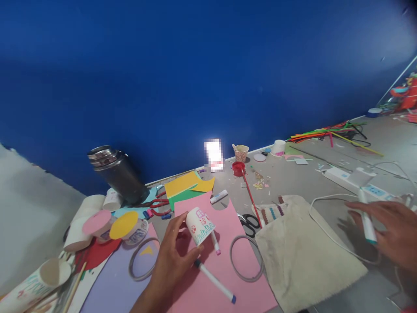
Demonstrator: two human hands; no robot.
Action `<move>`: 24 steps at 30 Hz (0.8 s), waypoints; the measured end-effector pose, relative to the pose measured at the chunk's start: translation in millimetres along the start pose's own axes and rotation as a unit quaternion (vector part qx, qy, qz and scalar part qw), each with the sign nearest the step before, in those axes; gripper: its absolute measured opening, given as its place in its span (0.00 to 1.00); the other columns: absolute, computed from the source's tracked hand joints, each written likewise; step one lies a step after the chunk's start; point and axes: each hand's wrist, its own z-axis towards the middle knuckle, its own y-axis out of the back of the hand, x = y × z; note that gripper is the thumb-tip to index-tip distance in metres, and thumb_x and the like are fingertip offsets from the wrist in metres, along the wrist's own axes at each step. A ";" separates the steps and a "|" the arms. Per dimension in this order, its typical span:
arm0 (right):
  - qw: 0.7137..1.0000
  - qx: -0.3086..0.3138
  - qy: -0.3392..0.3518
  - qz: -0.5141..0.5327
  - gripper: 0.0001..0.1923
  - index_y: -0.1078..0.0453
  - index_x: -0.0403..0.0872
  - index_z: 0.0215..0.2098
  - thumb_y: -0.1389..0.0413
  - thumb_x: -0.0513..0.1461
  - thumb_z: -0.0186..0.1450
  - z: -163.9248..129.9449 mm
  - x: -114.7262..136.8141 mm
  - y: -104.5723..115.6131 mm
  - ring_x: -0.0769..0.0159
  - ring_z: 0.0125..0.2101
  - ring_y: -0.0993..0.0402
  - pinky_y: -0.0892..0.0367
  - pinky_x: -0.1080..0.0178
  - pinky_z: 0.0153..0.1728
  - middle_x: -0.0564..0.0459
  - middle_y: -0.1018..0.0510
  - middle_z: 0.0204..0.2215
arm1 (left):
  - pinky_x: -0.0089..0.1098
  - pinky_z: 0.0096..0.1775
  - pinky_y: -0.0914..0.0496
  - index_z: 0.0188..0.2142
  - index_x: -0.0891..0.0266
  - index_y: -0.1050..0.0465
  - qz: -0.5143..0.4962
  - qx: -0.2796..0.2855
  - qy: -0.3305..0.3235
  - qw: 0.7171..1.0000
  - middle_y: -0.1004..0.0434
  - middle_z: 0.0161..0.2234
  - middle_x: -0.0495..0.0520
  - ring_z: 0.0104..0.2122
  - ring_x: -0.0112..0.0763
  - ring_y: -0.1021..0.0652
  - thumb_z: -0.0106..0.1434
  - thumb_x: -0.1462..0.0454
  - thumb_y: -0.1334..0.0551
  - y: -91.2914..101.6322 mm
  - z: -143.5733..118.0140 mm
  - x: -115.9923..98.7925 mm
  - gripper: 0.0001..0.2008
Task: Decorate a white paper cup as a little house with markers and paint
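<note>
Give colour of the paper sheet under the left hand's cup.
Pink sheet, under the decorated cup in the left hand; head view.

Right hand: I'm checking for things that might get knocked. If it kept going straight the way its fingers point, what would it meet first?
The right hand, holding a marker, points left across the table. The white cable looks first in line, then the cream cloth. Depth is unclear, so it might pass above both.

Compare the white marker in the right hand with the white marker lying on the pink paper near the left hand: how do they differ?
The white marker with a teal tip is held in the right hand above the table; the white marker with a blue end lies loose on the pink paper sheet. The held one stands steep; the loose one lies flat, slanting. The left hand holds a decorated paper cup instead. Both markers are slim and white-bodied.
</note>
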 end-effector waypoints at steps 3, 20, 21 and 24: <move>0.996 0.012 -0.049 0.068 0.11 0.23 0.64 0.51 0.44 0.43 0.74 61.0 58.2 -12.9 0.47 0.39 0.20 0.27 0.45 0.41 0.46 0.18 0.38 | 0.50 0.53 0.22 0.61 0.55 0.28 0.002 -0.002 -0.002 1.000 0.24 0.59 0.61 0.53 0.52 0.19 0.53 0.57 0.30 -1.6 0.7 0.3 0.34; 0.813 0.111 0.021 0.571 0.14 0.22 0.52 0.48 0.46 0.49 0.76 104.2 263.4 -170.0 0.59 0.40 0.19 0.25 0.54 0.47 0.50 0.15 0.33 | 0.51 0.55 0.22 0.63 0.57 0.33 -0.031 -0.037 0.008 0.999 0.26 0.61 0.63 0.53 0.50 0.18 0.56 0.59 0.32 -7.2 -6.3 5.3 0.34; 0.809 0.114 0.019 0.576 0.14 0.21 0.52 0.48 0.46 0.49 0.76 102.3 261.3 -170.6 0.59 0.40 0.19 0.25 0.54 0.47 0.49 0.15 0.36 | 0.52 0.55 0.22 0.63 0.57 0.34 -0.031 -0.042 0.014 0.999 0.26 0.61 0.64 0.53 0.51 0.18 0.55 0.59 0.32 -6.6 -6.0 5.7 0.35; 0.797 0.136 -0.028 0.588 0.16 0.21 0.50 0.48 0.46 0.49 0.76 104.4 254.6 -174.0 0.60 0.39 0.19 0.25 0.55 0.46 0.47 0.15 0.41 | 0.54 0.57 0.23 0.64 0.58 0.36 -0.032 -0.062 0.030 0.997 0.27 0.62 0.66 0.54 0.52 0.19 0.54 0.60 0.33 -3.6 -4.5 9.6 0.37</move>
